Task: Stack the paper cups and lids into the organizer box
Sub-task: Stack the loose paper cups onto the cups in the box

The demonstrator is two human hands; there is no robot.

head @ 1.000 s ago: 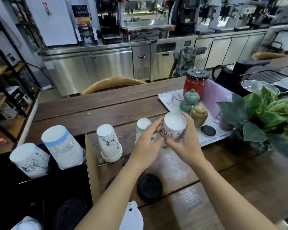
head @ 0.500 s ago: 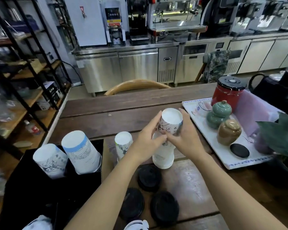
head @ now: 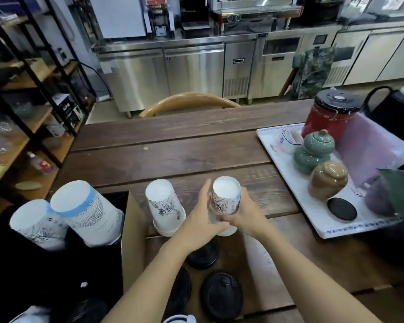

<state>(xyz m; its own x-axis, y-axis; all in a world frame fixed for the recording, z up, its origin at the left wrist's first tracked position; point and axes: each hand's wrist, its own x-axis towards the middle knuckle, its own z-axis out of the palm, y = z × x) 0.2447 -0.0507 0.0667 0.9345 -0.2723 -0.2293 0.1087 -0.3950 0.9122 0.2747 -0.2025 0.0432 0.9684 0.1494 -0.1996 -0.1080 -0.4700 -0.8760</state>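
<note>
Both hands hold an upside-down stack of paper cups standing on the wooden table. My left hand wraps its left side and my right hand grips its right side. A second inverted cup stack stands just left of it, untouched. Two larger inverted cup stacks lean inside the black organizer box at the lower left. Black lids lie flat on the table below my hands, one partly hidden under my left forearm.
A white tray at right carries a red canister, green jar, brown jar and a black coaster. A plant leaf overhangs the right edge. A chair back sits beyond the table; shelving stands at left.
The cup held in both hands has come down over the standing cup and now sits nested on it on the table. The camera has tilted and shifted left.
</note>
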